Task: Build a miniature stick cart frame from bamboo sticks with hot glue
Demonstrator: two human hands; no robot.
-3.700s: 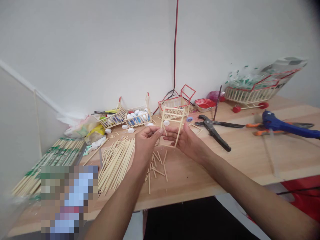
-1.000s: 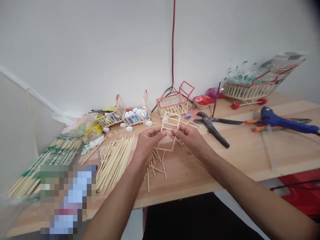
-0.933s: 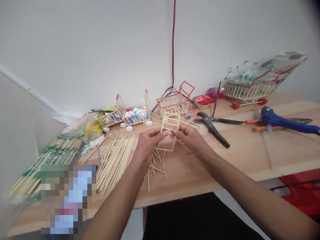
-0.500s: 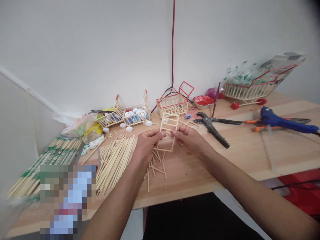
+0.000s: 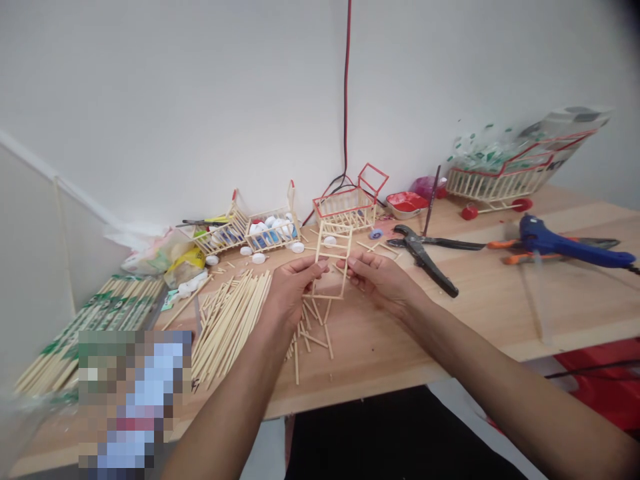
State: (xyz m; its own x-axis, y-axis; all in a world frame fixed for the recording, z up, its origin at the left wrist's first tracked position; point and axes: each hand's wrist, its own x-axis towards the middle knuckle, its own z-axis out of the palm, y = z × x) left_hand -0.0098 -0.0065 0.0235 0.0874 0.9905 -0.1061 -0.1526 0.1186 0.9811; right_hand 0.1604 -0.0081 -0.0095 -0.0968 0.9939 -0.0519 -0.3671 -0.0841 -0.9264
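Above the wooden table [image 5: 395, 347], a small ladder-like frame of thin wooden sticks [image 5: 333, 256] is held up between my two hands. My left hand [image 5: 295, 283] pinches its left rail between thumb and fingers. At the right rail, my right hand [image 5: 377, 277] has thumb and fingertips closed together on the stick. Under the frame lie several short cut sticks [image 5: 326, 340]. A pile of long sticks [image 5: 235, 327] rests beside my left forearm. Behind the frame stands a stick-built cart with a red rim [image 5: 345, 207].
Two carts of bottle caps [image 5: 274, 230] stand by the wall, near packed chopsticks [image 5: 105, 327]. On the right are black-handled cutters [image 5: 425, 257], a blue glue gun [image 5: 565, 243], orange-handled pliers [image 5: 510, 253] and a larger red-wheeled cart [image 5: 493, 183]. A dish of red paint [image 5: 407, 202] sits behind.
The stick frame has shifted slightly left and turned a little. My right fingers have moved from over its middle to its right rail. The left hand keeps its pinch.
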